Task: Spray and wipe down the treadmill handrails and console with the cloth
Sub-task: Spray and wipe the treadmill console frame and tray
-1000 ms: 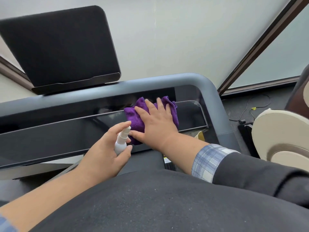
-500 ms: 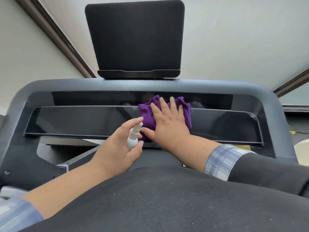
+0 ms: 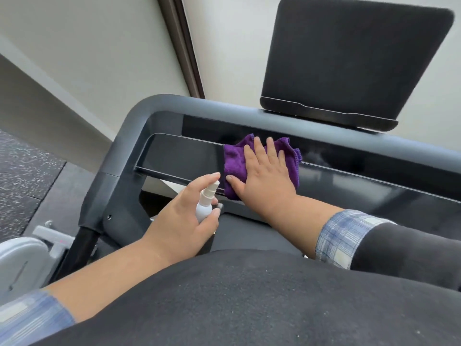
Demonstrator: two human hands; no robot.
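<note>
A purple cloth [image 3: 235, 158] lies on the glossy black console panel [image 3: 179, 156] of the treadmill. My right hand [image 3: 264, 176] presses flat on the cloth with straight, spread fingers. Just left of it, my left hand [image 3: 184, 216] grips a small white spray bottle [image 3: 205, 202], its index finger on top of the nozzle, which points toward the panel. The grey handrail bar [image 3: 154, 106] curves round the console's left corner and runs along its far side. A dark screen [image 3: 349, 53] stands above the bar at the upper right.
Left of the treadmill lies speckled dark floor matting [image 3: 22, 171]. A grey machine part [image 3: 22, 258] sits at the lower left. A pale wall with a dark frame strip [image 3: 182, 46] rises behind. My dark-clothed body fills the bottom of the view.
My right hand has slid the cloth leftward along the console panel, toward its left end. The view has swung left with it. My left hand kept its grip on the spray bottle beside the cloth.
</note>
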